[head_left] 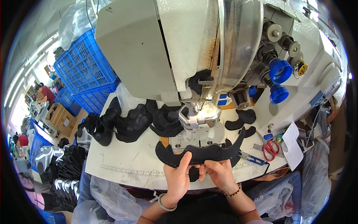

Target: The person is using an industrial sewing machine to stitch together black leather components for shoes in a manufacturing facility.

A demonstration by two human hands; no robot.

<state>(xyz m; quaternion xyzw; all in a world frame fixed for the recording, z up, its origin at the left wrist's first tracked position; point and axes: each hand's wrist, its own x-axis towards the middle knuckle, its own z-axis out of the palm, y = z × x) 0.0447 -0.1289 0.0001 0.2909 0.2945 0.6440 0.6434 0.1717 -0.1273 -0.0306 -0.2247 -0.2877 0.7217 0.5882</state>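
A long, curved black shoe-upper piece with a pale stitch line along its edge is held up over the front of the sewing table. My left hand grips its lower edge, thumb on the near face. Beside it, my right hand pinches the same edge between thumb and fingers. More black material hangs partly hidden behind and below the hands. Just beyond the piece stands the sewing machine's lit needle head, apart from both hands.
Piles of black pieces lie left of the needle head, and smaller ones lie right. Red-handled scissors, blue thread snips and a paper sheet sit at the right. Blue crates are stacked at the left.
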